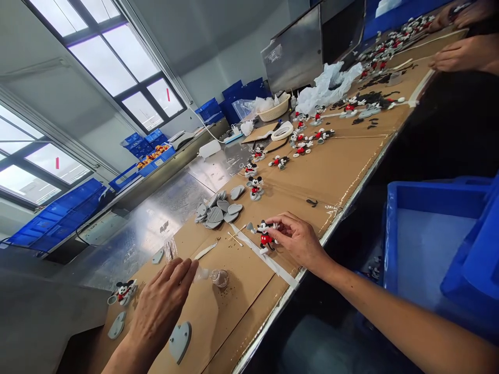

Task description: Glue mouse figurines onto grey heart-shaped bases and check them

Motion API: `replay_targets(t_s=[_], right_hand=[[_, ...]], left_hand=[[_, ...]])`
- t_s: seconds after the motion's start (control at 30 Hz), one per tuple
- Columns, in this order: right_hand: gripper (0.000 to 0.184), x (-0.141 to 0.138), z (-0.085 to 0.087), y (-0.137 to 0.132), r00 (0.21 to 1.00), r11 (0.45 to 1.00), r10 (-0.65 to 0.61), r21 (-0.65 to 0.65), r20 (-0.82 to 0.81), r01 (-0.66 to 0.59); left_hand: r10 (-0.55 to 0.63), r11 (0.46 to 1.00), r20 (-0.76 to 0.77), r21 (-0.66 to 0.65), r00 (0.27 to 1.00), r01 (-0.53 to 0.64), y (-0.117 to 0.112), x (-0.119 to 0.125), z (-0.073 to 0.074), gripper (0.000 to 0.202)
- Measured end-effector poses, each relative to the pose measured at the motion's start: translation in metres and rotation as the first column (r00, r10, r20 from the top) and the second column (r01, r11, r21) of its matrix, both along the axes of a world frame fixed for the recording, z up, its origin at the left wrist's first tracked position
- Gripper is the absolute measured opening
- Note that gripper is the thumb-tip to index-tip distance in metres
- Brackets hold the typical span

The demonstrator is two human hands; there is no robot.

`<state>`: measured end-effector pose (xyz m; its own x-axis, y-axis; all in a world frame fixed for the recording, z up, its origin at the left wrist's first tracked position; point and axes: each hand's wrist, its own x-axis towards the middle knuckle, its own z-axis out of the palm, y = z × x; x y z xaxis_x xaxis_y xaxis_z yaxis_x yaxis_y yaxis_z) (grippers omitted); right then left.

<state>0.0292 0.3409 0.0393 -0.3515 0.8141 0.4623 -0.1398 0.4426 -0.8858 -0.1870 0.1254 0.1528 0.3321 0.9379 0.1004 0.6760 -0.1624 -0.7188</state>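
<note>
We look along a long workbench topped with brown corrugated cardboard [331,166], with tall paned windows [128,62] beyond it and a deep blue plastic crate [436,192] below its near edge on our right. At the far end, a co-worker's hands [463,54] rest near a dense crowd of figures.

Small glossy black-and-red Mickey Mouse figurines [300,140] stand in loose groups along the cardboard. From how things lie, we judge a good many have reached the stage of standing on pale grey pieces, such as the one nearest the heap [255,187]. A heap of flat grey heart-shaped pieces [218,210] lies apart with no figures on it, so that much appears left, and a single grey heart-shaped piece [180,341] lies near our left hand [159,306].

That hand is open, its fingers loosely spread, and holds nothing we can see. It is near a small clear glass jar [220,278] and a narrow white spatula [206,251].

Our right hand [296,241] is closed to a pinch, its fingertips [275,221] gripping the upper part of one black-and-red figurine [265,239]. That figurine stands on the cardboard, just beside a long white strip [265,257] and some thin crossed sticks [236,238].
</note>
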Motion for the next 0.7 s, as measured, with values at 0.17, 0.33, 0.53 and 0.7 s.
replay_targets(t_s=[0.17, 0.33, 0.53, 0.7], right_hand=[[0.014, 0.000, -0.001, 0.000, 1.000, 1.000, 0.005, 0.007, -0.006, -0.005], [0.012, -0.001, -0.003, 0.000, 1.000, 1.000, 0.008, 0.007, -0.012, -0.008], [0.013, -0.002, -0.005, 0.001, 0.999, 0.999, 0.036, -0.016, -0.038, -0.036], [0.014, -0.003, -0.005, 0.001, 0.999, 0.999, 0.034, -0.024, -0.042, -0.035]], left_hand=[[0.124, 0.992, 0.081, -0.005, 0.989, -0.124, -0.005, -0.010, -0.012, 0.038], [0.174, 0.983, 0.131, 0.031, 0.976, -0.179, -0.009, -0.022, -0.026, 0.033], [0.201, 0.975, 0.176, 0.060, 0.964, -0.214, -0.014, -0.025, -0.032, 0.032], [0.231, 0.969, 0.226, 0.033, 0.946, -0.245, -0.014, -0.021, -0.031, 0.036]])
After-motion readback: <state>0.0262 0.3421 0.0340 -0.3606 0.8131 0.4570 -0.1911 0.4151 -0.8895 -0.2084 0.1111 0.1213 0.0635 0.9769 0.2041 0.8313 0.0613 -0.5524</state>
